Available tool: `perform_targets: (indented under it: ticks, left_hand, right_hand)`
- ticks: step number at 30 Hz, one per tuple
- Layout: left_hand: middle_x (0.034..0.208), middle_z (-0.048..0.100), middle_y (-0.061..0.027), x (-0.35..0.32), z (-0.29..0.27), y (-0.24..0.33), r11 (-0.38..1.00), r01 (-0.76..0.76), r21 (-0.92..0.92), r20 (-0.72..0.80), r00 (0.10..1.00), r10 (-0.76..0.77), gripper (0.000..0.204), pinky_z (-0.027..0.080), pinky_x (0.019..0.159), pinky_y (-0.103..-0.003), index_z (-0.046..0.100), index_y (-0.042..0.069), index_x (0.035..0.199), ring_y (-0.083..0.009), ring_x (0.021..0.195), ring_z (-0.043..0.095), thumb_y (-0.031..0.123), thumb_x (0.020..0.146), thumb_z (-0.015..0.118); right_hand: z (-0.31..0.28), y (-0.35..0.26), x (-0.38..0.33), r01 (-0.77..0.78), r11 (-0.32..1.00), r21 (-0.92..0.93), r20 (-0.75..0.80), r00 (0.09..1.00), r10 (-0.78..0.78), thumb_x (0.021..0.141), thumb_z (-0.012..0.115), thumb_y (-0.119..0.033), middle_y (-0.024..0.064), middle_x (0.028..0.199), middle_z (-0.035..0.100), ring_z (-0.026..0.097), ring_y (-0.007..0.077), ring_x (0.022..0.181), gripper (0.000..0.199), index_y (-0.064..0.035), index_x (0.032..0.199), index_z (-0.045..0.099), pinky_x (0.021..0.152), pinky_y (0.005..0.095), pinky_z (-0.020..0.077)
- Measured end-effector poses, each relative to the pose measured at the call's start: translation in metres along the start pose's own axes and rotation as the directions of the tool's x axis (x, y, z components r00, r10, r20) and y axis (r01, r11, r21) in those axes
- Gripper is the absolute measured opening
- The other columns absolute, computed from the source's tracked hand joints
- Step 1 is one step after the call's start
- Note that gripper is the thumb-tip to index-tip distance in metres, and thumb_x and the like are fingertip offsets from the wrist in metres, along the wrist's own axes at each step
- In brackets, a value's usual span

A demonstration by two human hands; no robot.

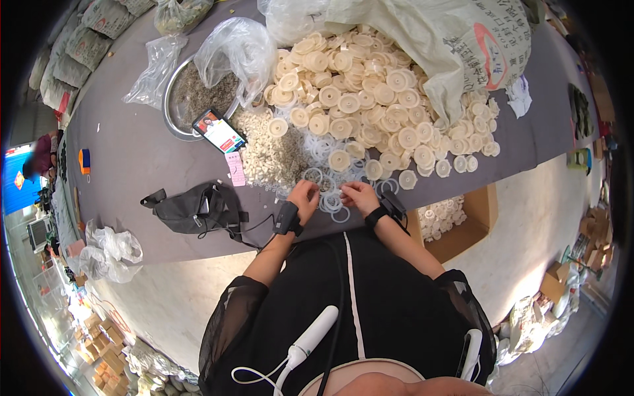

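My left hand [305, 199] is at the table's near edge, its fingers bent into a pinch beside a loose pile of clear plastic rings [338, 216]. Just to its right, my right hand [360, 197] also has thumb and fingertips pressed together. Whatever either pinch holds is too small to tell. Beyond the hands lies a heap of small cream plastic pieces [261, 150], mixed with grey-brown bits on its right side. A large mound of cream plastic discs [370, 86] spreads across the far middle and right.
A phone [219, 131] leans on a metal bowl [166, 105] of grey-brown small parts. Left of my hands lies a black bag [198, 210]. A woven sack [456, 59] covers part of the discs. Below the table's right edge stands a cardboard box [487, 214] with pale pieces.
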State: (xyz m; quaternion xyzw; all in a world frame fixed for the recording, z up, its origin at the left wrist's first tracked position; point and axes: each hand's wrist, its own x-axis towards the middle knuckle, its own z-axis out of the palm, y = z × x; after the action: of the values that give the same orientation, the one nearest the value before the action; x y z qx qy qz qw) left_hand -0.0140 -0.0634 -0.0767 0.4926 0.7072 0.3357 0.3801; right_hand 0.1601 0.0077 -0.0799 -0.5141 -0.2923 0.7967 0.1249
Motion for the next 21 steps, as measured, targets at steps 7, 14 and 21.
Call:
perform_targets:
  ticks: [7, 14, 21]
  left_hand:
    - [0.081, 0.049, -0.0132, 0.036, 0.011, 0.022, 0.924, -0.214, 0.316, -0.128, 0.956, 0.265, 0.023, 0.042, 0.063, -0.038, 0.054, 0.005, 0.092, -0.0313, 0.074, 0.05, 0.009, 0.07, 0.058]
    - [0.082, 0.049, -0.0138, 0.064, 0.018, 0.009, 0.829, -0.216, 0.516, -0.008, 0.966, 0.257, 0.027, 0.041, 0.063, -0.038, 0.051, 0.003, 0.096, -0.0317, 0.073, 0.05, 0.011, 0.071, 0.056]
    - [0.076, 0.054, -0.0046, 0.041, 0.022, 0.017, 0.943, -0.07, -0.324, -0.326, 0.945, -0.042, 0.027, 0.042, 0.059, -0.023, 0.052, 0.002, 0.1, -0.0131, 0.064, 0.051, 0.0, 0.073, 0.056]
  right_hand:
    - [0.0, -0.002, -0.004, 0.016, 0.997, 0.07, -0.015, 1.0, -0.015, 0.078, 0.057, -0.02, -0.0003, 0.074, 0.057, 0.055, 0.0082, 0.062, 0.019, -0.0069, 0.092, 0.057, 0.057, 0.0214, 0.0456]
    - [-0.002, -0.004, -0.004, 0.073, 0.985, 0.158, -0.03, 0.997, -0.069, 0.079, 0.056, -0.016, 0.0016, 0.074, 0.056, 0.055, 0.0098, 0.062, 0.018, -0.0055, 0.093, 0.057, 0.057, 0.0213, 0.0456]
    - [0.003, -0.014, -0.006, 0.207, 0.943, 0.262, -0.09, 0.978, -0.19, 0.078, 0.057, -0.012, 0.0051, 0.076, 0.057, 0.056, 0.0119, 0.065, 0.022, -0.002, 0.097, 0.053, 0.063, 0.0247, 0.0474]
